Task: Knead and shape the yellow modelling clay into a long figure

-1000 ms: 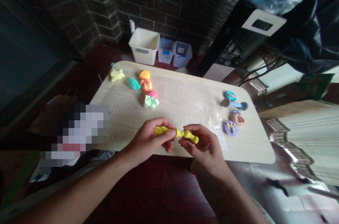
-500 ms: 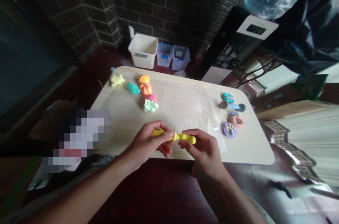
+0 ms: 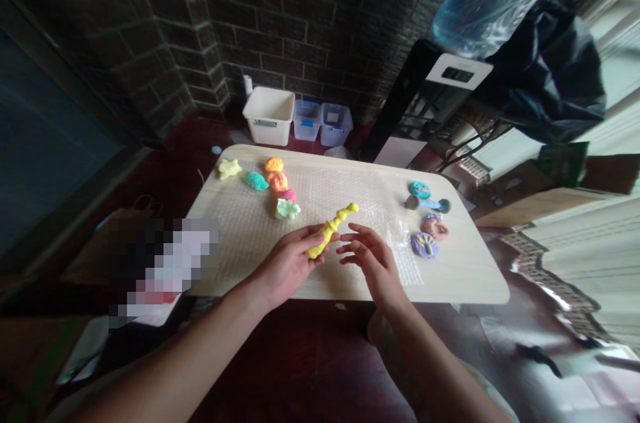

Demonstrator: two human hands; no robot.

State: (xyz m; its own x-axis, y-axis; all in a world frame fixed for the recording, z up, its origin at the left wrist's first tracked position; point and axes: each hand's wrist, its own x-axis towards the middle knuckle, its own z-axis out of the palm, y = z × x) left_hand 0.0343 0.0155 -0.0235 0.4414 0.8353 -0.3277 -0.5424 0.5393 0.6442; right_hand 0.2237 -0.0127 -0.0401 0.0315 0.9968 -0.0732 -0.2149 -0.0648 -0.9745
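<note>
My left hand [image 3: 290, 262] pinches the lower end of a long yellow clay strip [image 3: 333, 228], which sticks up and to the right over the bubble wrap sheet [image 3: 345, 193]. Just right of the strip, my right hand [image 3: 367, 258] hovers with its fingers spread and holds nothing. Both hands are above the near half of the light wooden table [image 3: 475, 276].
Several coloured clay shapes [image 3: 277, 181] lie at the table's far left, among them a yellow star [image 3: 229, 168]. More clay pieces [image 3: 425, 244] sit at the right. A white bin [image 3: 269, 115] and two clear boxes [image 3: 323, 122] stand on the floor by the brick wall.
My right hand has let go of the yellow strip and opened. The left hand has tilted the strip upward, its free end now pointing up and right.
</note>
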